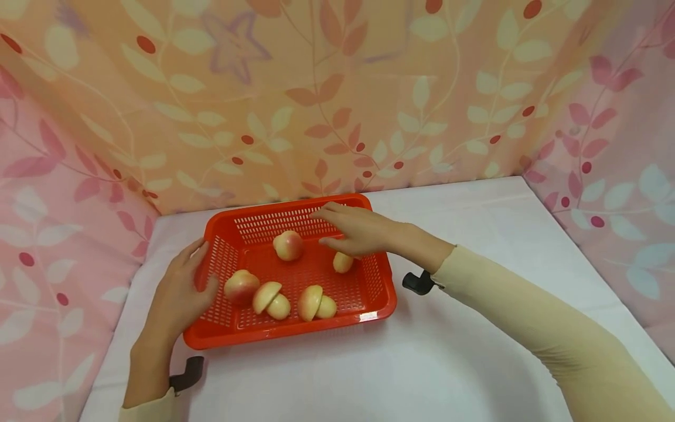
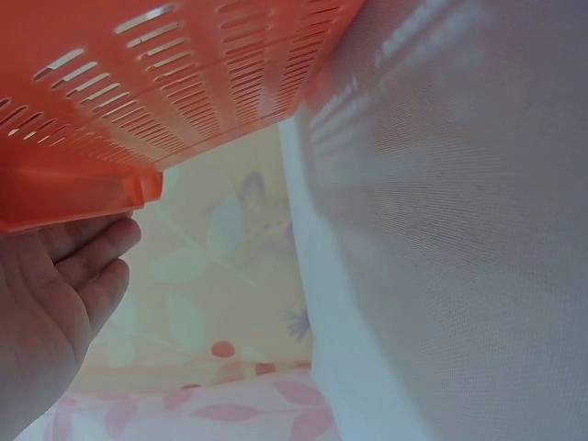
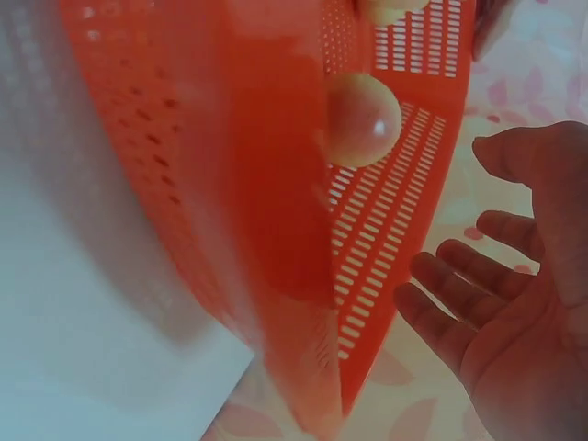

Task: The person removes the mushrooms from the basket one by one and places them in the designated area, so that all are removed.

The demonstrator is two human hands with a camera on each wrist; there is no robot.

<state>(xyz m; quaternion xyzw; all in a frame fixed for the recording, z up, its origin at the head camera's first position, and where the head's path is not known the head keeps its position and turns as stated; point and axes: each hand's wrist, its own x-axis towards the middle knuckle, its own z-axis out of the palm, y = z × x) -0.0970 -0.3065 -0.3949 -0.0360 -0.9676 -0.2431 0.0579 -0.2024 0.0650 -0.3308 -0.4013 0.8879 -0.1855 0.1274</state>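
Observation:
A red plastic basket (image 1: 295, 334) with slotted sides sits on a white-covered table. Inside lie several mushroom-shaped pieces with pink-tinged caps and pale stems, including a mushroom piece (image 1: 316, 303) at the front and another (image 1: 288, 245) towards the back. My left hand (image 1: 179, 293) rests at the basket's left rim, its fingers fairly straight along the outside. Over the basket's right part hovers my right hand (image 1: 358, 228), fingers spread and holding nothing. Beneath it a mushroom piece (image 1: 343, 262) is partly hidden. The right wrist view shows the right palm and loosely extended fingers (image 3: 469, 294).
A floral curtain (image 1: 337, 117) closes off the back, with pink floral cloth (image 1: 606, 146) on both sides. White tablecloth (image 1: 474, 234) extends right of the basket and in front of it. A black wrist mount (image 1: 418, 283) sticks out below the right wrist.

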